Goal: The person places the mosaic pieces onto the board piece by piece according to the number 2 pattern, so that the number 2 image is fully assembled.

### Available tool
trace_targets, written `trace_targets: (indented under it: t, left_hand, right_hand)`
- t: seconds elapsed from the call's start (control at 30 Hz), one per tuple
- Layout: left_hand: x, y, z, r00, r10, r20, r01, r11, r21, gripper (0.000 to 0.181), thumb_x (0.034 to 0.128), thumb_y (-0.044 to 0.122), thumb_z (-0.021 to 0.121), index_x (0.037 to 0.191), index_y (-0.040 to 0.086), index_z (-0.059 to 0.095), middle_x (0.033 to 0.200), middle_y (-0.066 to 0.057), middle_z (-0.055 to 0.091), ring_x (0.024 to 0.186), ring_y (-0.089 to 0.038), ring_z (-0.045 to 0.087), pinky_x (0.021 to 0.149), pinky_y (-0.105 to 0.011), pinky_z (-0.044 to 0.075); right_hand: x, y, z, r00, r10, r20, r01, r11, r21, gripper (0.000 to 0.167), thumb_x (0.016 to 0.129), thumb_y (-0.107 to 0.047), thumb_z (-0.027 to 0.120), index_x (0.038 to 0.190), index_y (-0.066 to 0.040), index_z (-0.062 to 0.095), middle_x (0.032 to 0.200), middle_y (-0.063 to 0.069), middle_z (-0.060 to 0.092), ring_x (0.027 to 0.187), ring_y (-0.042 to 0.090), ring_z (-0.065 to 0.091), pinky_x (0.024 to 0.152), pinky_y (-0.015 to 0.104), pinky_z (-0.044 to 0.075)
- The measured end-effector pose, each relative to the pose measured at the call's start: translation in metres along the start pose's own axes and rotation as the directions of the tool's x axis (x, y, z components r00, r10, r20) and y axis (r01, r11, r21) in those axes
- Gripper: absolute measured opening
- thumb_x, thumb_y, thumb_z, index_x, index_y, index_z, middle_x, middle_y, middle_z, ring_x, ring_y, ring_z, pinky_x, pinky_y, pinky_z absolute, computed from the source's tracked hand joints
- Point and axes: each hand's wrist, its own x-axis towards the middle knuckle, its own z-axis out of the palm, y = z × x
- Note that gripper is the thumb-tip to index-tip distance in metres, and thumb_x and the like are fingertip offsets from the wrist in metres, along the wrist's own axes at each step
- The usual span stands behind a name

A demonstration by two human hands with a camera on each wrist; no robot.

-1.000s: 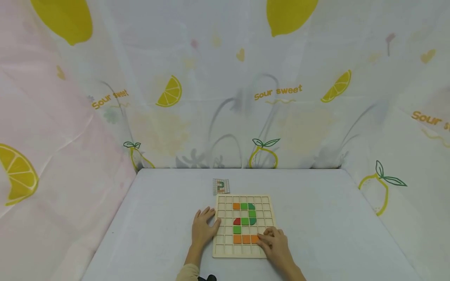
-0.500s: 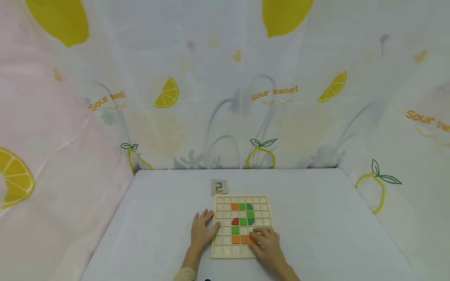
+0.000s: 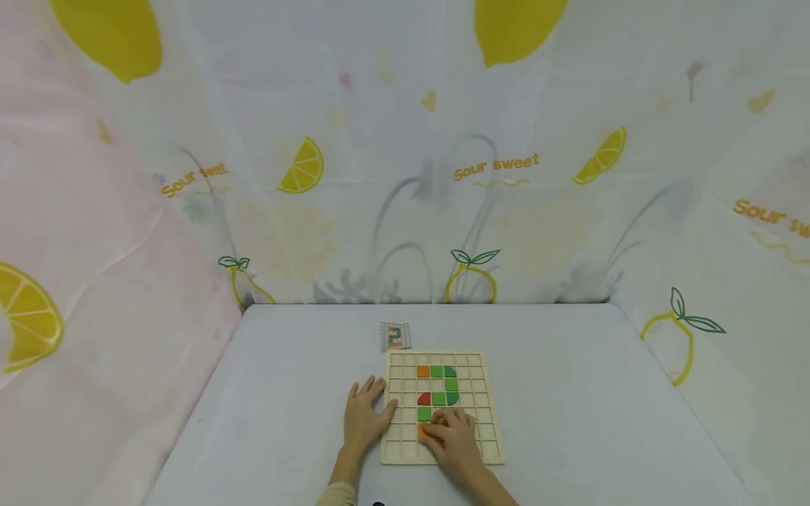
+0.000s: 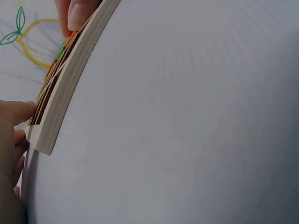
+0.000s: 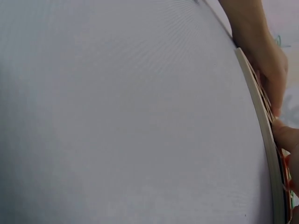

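Observation:
A square wooden grid board (image 3: 492, 450) lies on the table, with coloured tiles in its cells forming a figure like a 2. My left hand (image 3: 365, 420) is spread along the board's left edge, its thumb on the rim. Over the lower rows is my right hand (image 3: 457, 441), fingers bent, thumb and forefinger pinching at the leftmost orange tile (image 3: 422, 430) of the bottom row. It hides the rest of that row. Above sit a green tile (image 3: 424, 414) and a red tile (image 3: 424, 398). In the left wrist view, the right thumb (image 4: 80, 17) meets the board.
A small pattern card (image 3: 395, 336) showing a similar 2 in a grid lies behind the board's far left corner. The white table (image 3: 569, 393) extends on both sides. Lemon-printed curtains (image 3: 380, 211) stand behind and beside it.
My right hand has moved left along the bottom row, from the rightmost orange tile to the leftmost one. My left hand stays at the board's edge.

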Motion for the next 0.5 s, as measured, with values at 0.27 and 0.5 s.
trace_targets:
  t: [0.27, 0.5]
  left_hand:
    - [-0.001, 0.0, 0.0, 1.0, 0.006, 0.0, -0.006, 1.0, -0.001, 0.042, 0.0722, 0.025, 0.073, 0.106, 0.0, 0.069, 0.11, -0.013, 0.068, 0.112, -0.033, 0.059, 0.108, -0.051, 0.032]
    - [-0.001, -0.001, 0.001, 1.0, 0.019, -0.013, -0.019, 1.0, 0.005, 0.042, 0.0717, 0.024, 0.073, 0.106, 0.0, 0.069, 0.109, -0.013, 0.069, 0.111, -0.033, 0.06, 0.107, -0.051, 0.033]
  right_hand:
    - [0.005, -0.006, 0.01, 0.998, 0.057, -0.041, -0.058, 0.998, -0.016, 0.015, 0.066, -0.025, 0.081, 0.075, -0.015, 0.076, 0.081, -0.008, 0.054, 0.079, 0.008, 0.043, 0.071, 0.031, 0.029]
    - [0.008, -0.007, 0.015, 0.994, 0.074, -0.078, -0.075, 0.997, -0.01, 0.011, 0.066, -0.018, 0.079, 0.072, -0.017, 0.071, 0.078, -0.007, 0.054, 0.077, 0.009, 0.047, 0.069, 0.031, 0.029]
